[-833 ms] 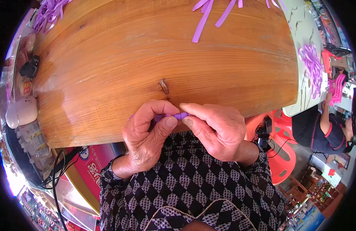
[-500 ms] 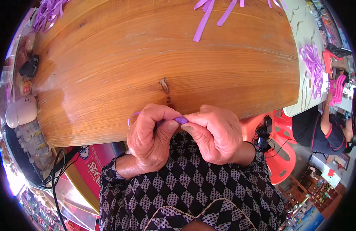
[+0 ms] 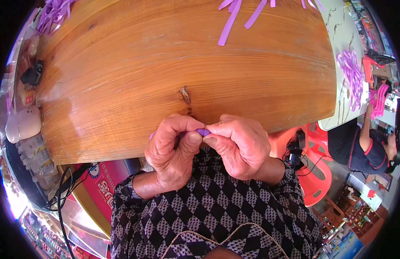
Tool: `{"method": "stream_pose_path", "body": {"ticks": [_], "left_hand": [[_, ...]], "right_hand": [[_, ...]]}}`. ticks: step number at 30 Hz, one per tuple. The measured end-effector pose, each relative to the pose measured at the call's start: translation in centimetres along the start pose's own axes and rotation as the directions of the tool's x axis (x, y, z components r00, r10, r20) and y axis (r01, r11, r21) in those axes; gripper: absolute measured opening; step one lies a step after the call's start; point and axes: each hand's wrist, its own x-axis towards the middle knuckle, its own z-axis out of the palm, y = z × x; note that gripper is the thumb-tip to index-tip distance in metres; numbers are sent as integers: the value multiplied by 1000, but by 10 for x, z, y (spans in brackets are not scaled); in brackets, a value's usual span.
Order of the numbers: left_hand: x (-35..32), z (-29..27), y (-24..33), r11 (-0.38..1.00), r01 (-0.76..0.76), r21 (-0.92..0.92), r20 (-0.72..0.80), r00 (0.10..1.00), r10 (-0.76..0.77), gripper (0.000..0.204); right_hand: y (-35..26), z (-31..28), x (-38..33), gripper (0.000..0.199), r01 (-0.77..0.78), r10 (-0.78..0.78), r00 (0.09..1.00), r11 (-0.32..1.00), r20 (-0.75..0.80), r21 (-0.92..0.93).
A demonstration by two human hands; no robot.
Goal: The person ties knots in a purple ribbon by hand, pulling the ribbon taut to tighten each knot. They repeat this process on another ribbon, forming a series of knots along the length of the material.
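Observation:
Both hands meet at the near edge of the wooden table [image 3: 122, 77], fingertips almost touching. Between them is a small folded piece of purple ribbon [image 3: 203, 132]. My left hand [image 3: 172, 151] pinches it between thumb and forefinger, the other fingers curled in. From the other side, the thumb and forefinger of my right hand [image 3: 241, 146] close on the same ribbon. A bit of purple shows behind the left hand's outer edge; the rest of the ribbon is hidden by the fingers.
Loose purple ribbon strips [image 3: 230, 23] lie at the table's far edge, with a ribbon bundle [image 3: 55, 15] at far left. More ribbon [image 3: 352, 80] rests on a white marbled table [image 3: 338, 39]. A red plastic chair [image 3: 314, 181] stands right; another person [image 3: 362, 146] is beyond it.
Both hands keep their pinch on the ribbon and have shifted only slightly. Less of the ribbon loop shows beyond the left hand now.

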Motion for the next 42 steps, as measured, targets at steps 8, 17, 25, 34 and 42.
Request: {"method": "stream_pose_path", "body": {"ticks": [8, 17, 25, 34, 42], "left_hand": [[10, -13, 17, 939, 229, -256, 117, 972, -205, 18], [8, -12, 21, 940, 300, -163, 132, 951, -281, 15], [9, -11, 20, 970, -65, 235, 128, 991, 35, 9], [14, -9, 12, 923, -230, 310, 161, 969, 187, 10], [16, -9, 26, 873, 450, -190, 75, 893, -444, 18]], "right_hand": [[1, -11, 11, 22, 233, -220, 972, 951, 87, -205], [2, -15, 15, 27, 284, -265, 957, 933, 115, -222], [2, -17, 9, 32, 363, -319, 928, 889, 191, -279], [12, -13, 9, 34, 385, -356, 919, 904, 172, -187], [2, -9, 21, 23, 239, -202, 961, 949, 189, -203]]}}
